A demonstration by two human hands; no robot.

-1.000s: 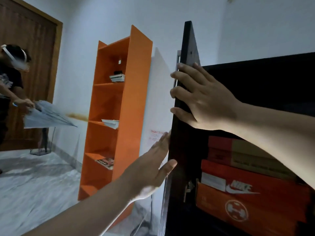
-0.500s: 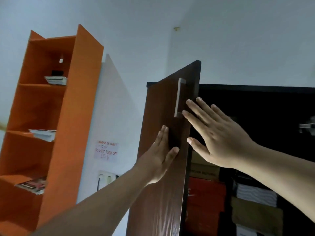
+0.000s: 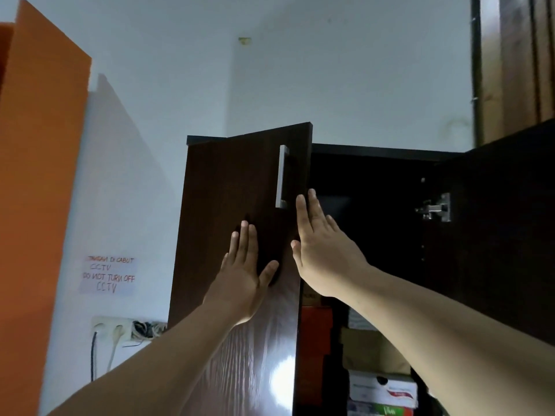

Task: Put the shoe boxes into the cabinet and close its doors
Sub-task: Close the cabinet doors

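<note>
1. Pressing flat on the outer face of the left door [image 3: 240, 187], the left hand [image 3: 240, 283] has its fingers straight and close together, thumb spread out to the side.
2. Just right of that hand, the right hand [image 3: 321, 250] lies with straight fingers along the free edge of the same door, fingertips reaching up beside the lower end of the metal handle [image 3: 282, 175].
3. Neither hand curls round anything; both only touch the door.
4. The left door stands partly open, swung out from the dark cabinet [image 3: 375, 151].
5. Right of the right hand, the right door [image 3: 504, 220] stands wide open, its inner face showing and a metal hinge [image 3: 435, 208] near its top.
6. Below the right hand and forearm, the shoe boxes sit stacked inside the cabinet: a red box [image 3: 315, 331] just behind the door edge, a tan box [image 3: 375, 352] beside it, and a white box [image 3: 383, 388] lower down.
7. Left of the left hand, a handwritten CCTV note [image 3: 108, 274] is stuck on the wall above a power socket [image 3: 126, 328] with cables.
8. Further left stands an orange shelf unit [image 3: 42, 175].
</note>
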